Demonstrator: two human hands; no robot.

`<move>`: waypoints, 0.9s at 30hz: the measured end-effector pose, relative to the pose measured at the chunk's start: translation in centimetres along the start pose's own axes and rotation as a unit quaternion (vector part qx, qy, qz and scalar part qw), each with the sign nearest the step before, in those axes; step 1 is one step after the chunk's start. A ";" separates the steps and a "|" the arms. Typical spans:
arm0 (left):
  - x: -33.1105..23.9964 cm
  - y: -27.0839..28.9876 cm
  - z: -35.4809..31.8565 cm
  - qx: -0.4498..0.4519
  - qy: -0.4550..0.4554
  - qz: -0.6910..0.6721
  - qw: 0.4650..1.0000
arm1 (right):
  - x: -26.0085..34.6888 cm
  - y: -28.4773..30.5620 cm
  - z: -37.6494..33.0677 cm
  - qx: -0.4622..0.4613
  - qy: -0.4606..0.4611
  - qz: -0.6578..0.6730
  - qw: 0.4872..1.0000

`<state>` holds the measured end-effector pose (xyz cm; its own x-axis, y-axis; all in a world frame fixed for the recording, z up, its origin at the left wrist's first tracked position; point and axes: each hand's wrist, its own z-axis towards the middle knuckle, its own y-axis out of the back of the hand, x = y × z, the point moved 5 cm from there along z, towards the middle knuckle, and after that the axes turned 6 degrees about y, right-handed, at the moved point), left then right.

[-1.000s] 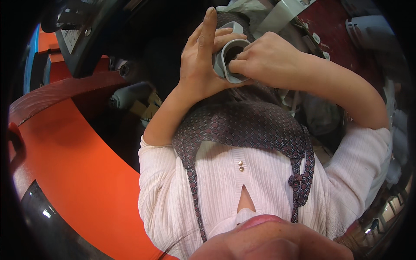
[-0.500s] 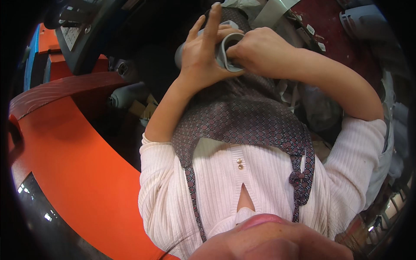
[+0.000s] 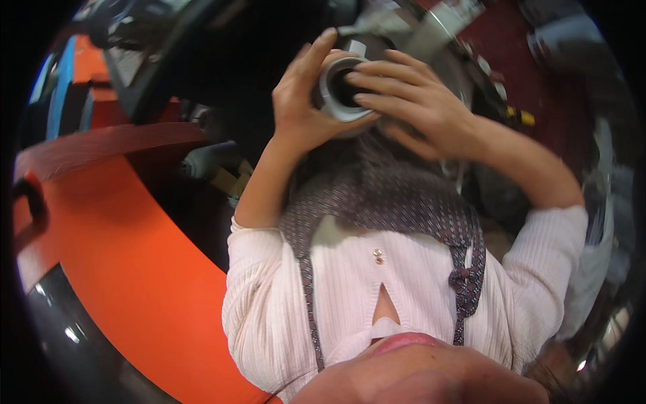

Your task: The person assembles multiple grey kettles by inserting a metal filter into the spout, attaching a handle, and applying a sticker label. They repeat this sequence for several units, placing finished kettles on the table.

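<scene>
A grey, hollow, tube-shaped piece (image 3: 344, 114) is held in front of my patterned apron, its round mouth turned up toward me. My left hand (image 3: 296, 101) is closed about its left side, with the thumb below the rim and a finger raised. Its other fingers are partly hidden behind the tube. At the right of the mouth, my right hand (image 3: 417, 104) is open. Its fingers are stretched out, and the tips reach over the dark opening. Motion blur hides whether they touch the inner wall.
On the left stands an orange surface (image 3: 141, 262) with a dark red edge (image 3: 108, 149). A grey rolled bundle (image 3: 210, 160) lies beyond it. Dark machinery (image 3: 175, 47) is at the upper left, and a small yellow object (image 3: 525, 118) rests near the red floor (image 3: 548, 101).
My right hand, earlier bent with its fingers inside the tube's mouth, has drawn back and opened out. The tube has shifted slightly left and tipped more upright, with my left hand still round it.
</scene>
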<state>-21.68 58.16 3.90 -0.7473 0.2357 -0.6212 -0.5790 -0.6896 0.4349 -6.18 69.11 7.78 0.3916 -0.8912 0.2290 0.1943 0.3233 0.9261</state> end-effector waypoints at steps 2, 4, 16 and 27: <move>2.1 7.4 0.5 -0.144 0.072 -0.119 0.980 | 0.9 2.1 0.4 -0.124 0.076 -0.036 0.989; 6.4 13.2 0.2 -0.293 0.247 -0.332 0.862 | 0.5 0.7 0.9 -0.016 0.093 0.027 0.995; 7.0 39.8 8.3 -0.403 0.194 0.326 0.833 | -19.2 4.1 23.6 -0.440 -0.213 0.649 0.583; 5.7 33.0 -4.4 -0.532 0.056 -0.215 0.817 | -14.0 -2.3 45.2 -0.372 -0.143 0.244 0.884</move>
<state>-43.62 33.68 11.84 -0.4794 0.5905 -0.6493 -0.1245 -0.7781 -0.6157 -52.78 66.50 16.01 0.3690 -0.5977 0.7118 0.6446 0.7163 0.2673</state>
